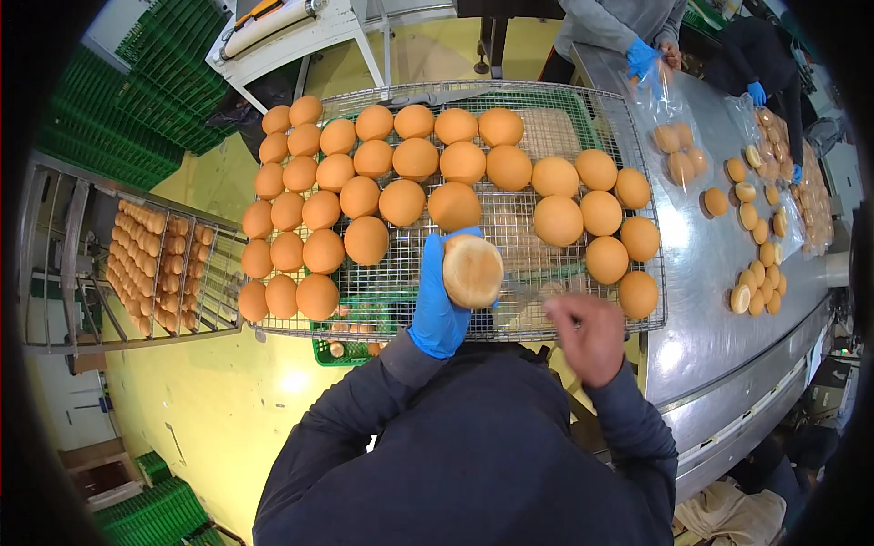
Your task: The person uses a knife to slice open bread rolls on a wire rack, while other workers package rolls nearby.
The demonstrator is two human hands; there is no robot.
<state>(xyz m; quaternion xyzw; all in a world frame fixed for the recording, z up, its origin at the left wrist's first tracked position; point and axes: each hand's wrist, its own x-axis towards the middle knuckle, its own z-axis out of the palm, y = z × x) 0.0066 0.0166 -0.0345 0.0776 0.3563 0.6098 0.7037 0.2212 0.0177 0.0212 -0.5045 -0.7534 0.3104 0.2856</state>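
My left hand (440,300), in a blue glove, holds a round bun (472,271) with its pale underside facing up, above the near part of a wire rack (403,273). To its right, over the rack's near edge, is my bare right hand (590,334), blurred, its fingers curled; a faint thin streak lies by its fingertips, and whether it holds something cannot be told. Rows of golden-brown buns (416,158) sit on the rack at the left, the far side and the right. A long knife (437,97) lies along the rack's far edge.
Right of the rack stands a steel table (689,293) with loose and bagged buns (681,153). A co-worker's blue-gloved hand (642,58) holds a plastic bag; another person works farther right. A rack of buns (157,266) stands left, a green crate (351,349) lies below, and green crates (102,109) are stacked behind.
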